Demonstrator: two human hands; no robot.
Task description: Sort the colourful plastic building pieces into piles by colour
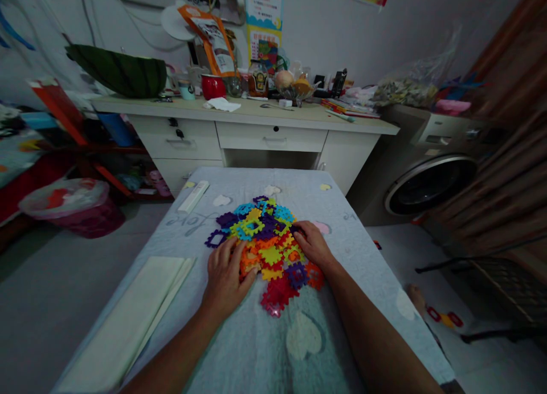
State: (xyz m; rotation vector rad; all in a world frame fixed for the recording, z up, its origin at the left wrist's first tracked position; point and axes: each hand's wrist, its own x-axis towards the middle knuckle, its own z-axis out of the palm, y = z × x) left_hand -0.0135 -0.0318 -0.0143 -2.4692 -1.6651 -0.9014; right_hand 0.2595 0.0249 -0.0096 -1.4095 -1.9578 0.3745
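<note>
A heap of small foam puzzle pieces (pixel 267 240) in purple, blue, yellow, orange and red lies on a pale blue cloth-covered table (pixel 256 337). My left hand (pixel 226 274) rests flat on the heap's left side, fingers spread over orange pieces. My right hand (pixel 313 244) lies on the heap's right edge, fingers stretched toward the middle. Neither hand grips a piece.
A long white flat object (pixel 128 320) lies along the table's left edge, and a white remote-like bar (pixel 194 196) sits at the far left. Beyond stand a cluttered white desk (pixel 256 131), a washing machine (pixel 431 171) and a pink bin (pixel 72 206).
</note>
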